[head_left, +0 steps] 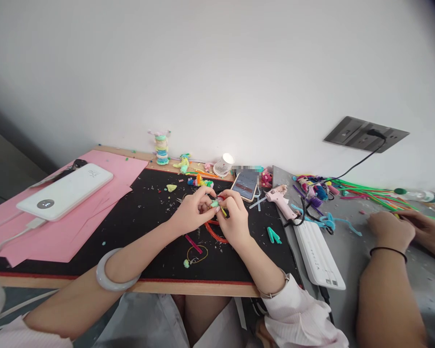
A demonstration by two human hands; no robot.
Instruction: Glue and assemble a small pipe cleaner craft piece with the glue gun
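My left hand (193, 209) and my right hand (233, 216) meet over the black mat (141, 227), fingers pinched together on a small pipe-cleaner piece (217, 203) with green, red and yellow bits. A red pipe cleaner (214, 234) curves on the mat just below my hands. A pale bangle (110, 270) sits on my left wrist. More small pieces lie around: a pink stick (194, 244), a yellow loop (197, 256), a green piece (273, 235).
A white power bank (65, 191) lies on pink paper (58, 232) at left. A phone (245, 185), pink glue gun (281, 200), white keyboard (319, 253) and paper cup (224, 164) stand to the right. Another person's hands (406, 232) work by coloured pipe cleaners (369, 193).
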